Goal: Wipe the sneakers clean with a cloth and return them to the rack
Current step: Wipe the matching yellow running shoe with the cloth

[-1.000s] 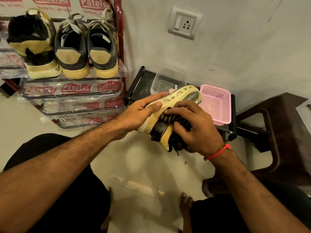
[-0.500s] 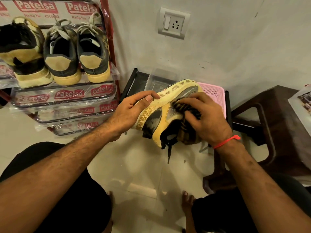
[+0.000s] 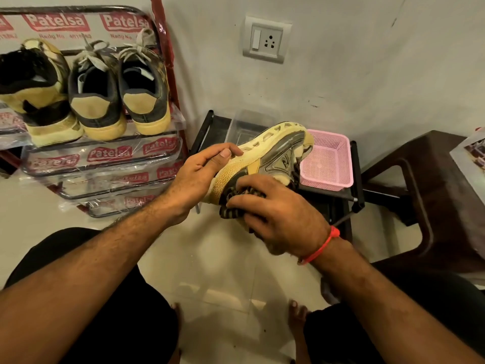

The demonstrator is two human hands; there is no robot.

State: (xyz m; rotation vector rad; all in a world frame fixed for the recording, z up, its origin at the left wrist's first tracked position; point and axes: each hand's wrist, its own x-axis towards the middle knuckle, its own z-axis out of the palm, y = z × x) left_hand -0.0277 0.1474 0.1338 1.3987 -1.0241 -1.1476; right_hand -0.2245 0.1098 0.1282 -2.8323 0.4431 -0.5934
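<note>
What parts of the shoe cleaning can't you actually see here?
Head view:
- Striped cloth: mostly hidden under the right hand.
- Sneaker toe: covered by the left hand.
- Leftmost rack sneaker: cut off by the frame's edge.
- Rack lower shelves: obscured by glare on the plastic wrap.

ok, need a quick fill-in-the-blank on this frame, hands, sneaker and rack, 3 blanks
1. The left hand grips the yellow sneaker by its ____.
2. The right hand presses a striped ____ against the sneaker's side.
3. On the top shelf of the rack stand ____ other shoes.

Missing words: sole; cloth; three
</note>
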